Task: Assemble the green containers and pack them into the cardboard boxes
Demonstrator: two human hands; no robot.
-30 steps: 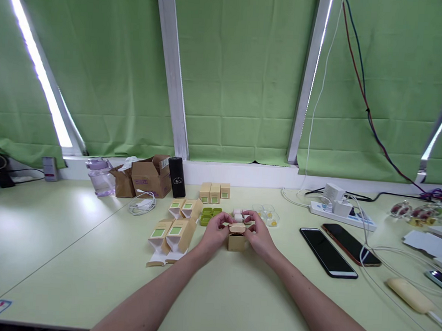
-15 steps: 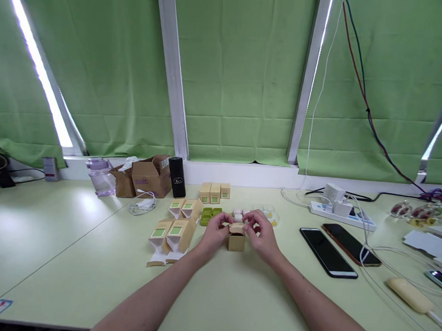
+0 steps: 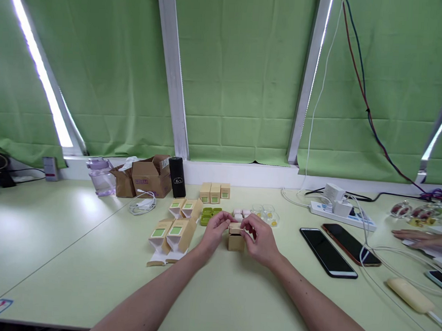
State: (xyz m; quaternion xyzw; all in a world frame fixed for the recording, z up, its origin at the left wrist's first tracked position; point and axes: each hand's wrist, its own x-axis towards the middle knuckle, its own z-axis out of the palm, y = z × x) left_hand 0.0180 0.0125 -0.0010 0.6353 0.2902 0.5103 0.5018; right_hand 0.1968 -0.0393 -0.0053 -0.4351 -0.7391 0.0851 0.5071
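Note:
A small brown cardboard box stands upright on the table between my hands, its lid flap nearly down with a dark gap below it. My left hand grips the box's upper left side with bent fingers. Against the flap's right edge, my right hand pinches with thumb and index finger. Just behind the box are small white-and-pink pieces, partly hidden by my fingers. Green square cups sit behind my left hand, and clear round cups with yellow spots lie behind my right hand.
Open cardboard boxes lie at left; closed small boxes stand farther back. Two phones, a power strip and cables are on the right. Another person's hand rests at the far right. A purple bottle stands back left.
The box's flap has come down a little. My right hand has shifted slightly left onto the flap's edge. Another person's hand has come in at the far right over the white paper.

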